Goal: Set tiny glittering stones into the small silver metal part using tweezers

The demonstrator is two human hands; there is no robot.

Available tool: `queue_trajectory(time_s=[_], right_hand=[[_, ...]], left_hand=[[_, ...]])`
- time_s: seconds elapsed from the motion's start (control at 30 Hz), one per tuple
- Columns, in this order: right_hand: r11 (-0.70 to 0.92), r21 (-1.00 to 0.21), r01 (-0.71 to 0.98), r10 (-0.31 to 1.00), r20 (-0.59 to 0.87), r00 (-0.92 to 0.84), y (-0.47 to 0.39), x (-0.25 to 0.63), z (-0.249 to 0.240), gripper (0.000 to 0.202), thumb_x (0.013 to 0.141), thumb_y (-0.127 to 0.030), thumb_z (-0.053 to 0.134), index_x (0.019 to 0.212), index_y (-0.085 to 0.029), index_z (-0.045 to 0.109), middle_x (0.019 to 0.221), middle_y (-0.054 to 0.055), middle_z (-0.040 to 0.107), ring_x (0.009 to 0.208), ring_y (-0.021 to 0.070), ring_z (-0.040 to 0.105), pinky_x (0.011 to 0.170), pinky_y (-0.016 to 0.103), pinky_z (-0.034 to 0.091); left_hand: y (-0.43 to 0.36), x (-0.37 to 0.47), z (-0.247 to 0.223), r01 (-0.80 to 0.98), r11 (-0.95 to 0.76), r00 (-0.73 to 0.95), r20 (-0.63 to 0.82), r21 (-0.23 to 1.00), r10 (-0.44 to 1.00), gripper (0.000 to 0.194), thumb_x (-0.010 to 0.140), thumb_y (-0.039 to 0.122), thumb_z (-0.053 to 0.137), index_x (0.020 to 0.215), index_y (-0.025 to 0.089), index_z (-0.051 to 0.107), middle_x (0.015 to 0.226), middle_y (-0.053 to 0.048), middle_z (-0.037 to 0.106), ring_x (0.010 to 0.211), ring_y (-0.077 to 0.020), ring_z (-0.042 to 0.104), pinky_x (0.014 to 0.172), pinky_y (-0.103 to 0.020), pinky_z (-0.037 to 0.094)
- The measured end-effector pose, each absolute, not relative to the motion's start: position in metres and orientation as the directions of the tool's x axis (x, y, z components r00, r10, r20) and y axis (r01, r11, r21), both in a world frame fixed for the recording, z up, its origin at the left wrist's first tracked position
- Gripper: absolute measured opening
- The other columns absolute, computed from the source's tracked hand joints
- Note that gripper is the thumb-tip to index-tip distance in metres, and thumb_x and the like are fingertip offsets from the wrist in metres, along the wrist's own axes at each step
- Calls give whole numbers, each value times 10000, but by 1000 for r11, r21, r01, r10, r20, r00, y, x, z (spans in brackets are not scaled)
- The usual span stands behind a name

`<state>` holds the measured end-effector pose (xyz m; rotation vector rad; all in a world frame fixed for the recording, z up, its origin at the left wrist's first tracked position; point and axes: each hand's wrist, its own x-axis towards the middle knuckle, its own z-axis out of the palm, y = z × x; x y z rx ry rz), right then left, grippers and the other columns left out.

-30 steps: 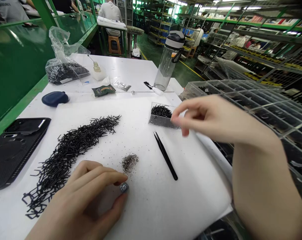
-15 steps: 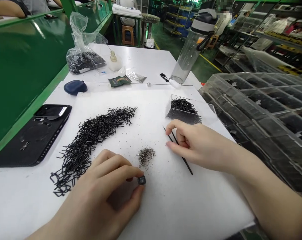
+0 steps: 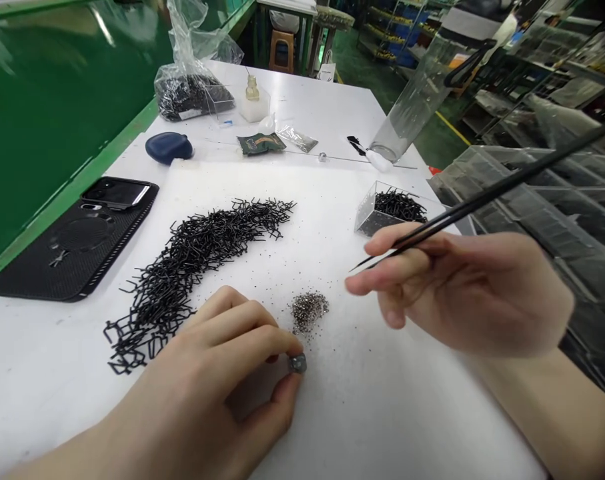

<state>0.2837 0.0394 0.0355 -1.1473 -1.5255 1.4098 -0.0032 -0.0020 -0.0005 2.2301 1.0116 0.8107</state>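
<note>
Between thumb and index finger, my left hand (image 3: 222, 380) pinches a small dark square block (image 3: 297, 363) just above the white work surface. My right hand (image 3: 447, 287) is raised over the right side, closed on black tweezers (image 3: 462, 208) whose fine tips point left and down. A little heap of tiny metallic grains (image 3: 308, 311) lies between the hands, beyond the block. To the left curves a long pile of bent black pins (image 3: 202, 250). Behind the tweezers stands a clear box of similar black pieces (image 3: 399, 203), partly hidden by my right hand.
A phone in a black case (image 3: 77, 237) lies at left, with a dark blue oval object (image 3: 168, 148) beyond it. Farther back are a plastic bag (image 3: 189, 93), a green packet (image 3: 261, 143) and a tall clear bottle (image 3: 412, 100). Stacked compartment trays (image 3: 527, 177) border the right edge.
My right hand has picked the tweezers up off the surface and turned, lifting them toward the camera. My left hand still pinches the block. The camera view has shifted slightly.
</note>
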Motion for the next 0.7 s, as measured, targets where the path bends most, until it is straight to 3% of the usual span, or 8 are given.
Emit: queue_trajectory(time_s=[0.1,0.2,0.3,0.5,0.7], right_hand=[[-75,-996,-41,912,-52,-408,37,279,25,225,1034,-499,909,1077,-289,839,799,26,910,795,261,913,578,283,684],[-76,-996,-47,906,-49,-421,33,274,14,121,1078,-382,891,1017,-281,861,824,16,924,787,189,910,625,199,686],[41,-999,14,892,30,-452,35,275,11,44,1073,-303,893,1053,-291,931,887,0,929,833,132,893,690,138,670],[288,-944,160,839,169,-517,40,281,13,79,1038,-232,917,1097,-236,970,1051,18,907,955,103,848,899,113,647],[216,-951,220,865,82,-495,35,280,12,40,993,-236,947,1029,-249,932,978,-12,921,912,134,865,853,161,688]], left_hand=[[-2,-3,-2,458,-558,539,283,692,793,252,1037,122,706,1134,344,777,987,51,779,977,-171,672,859,-243,565],[-2,-3,-1,468,-547,537,267,694,800,253,1044,124,708,1147,345,773,988,54,774,979,-161,670,865,-228,562],[-2,-3,0,467,-545,539,264,696,800,252,1048,125,704,1157,342,771,977,58,766,964,-150,664,864,-217,557],[-1,-3,1,481,-552,555,250,682,793,267,1040,122,713,1179,346,760,989,62,765,968,-152,656,867,-210,555],[0,-3,2,489,-559,551,260,669,793,265,1047,125,693,1171,350,756,977,52,762,953,-166,658,844,-232,559]])
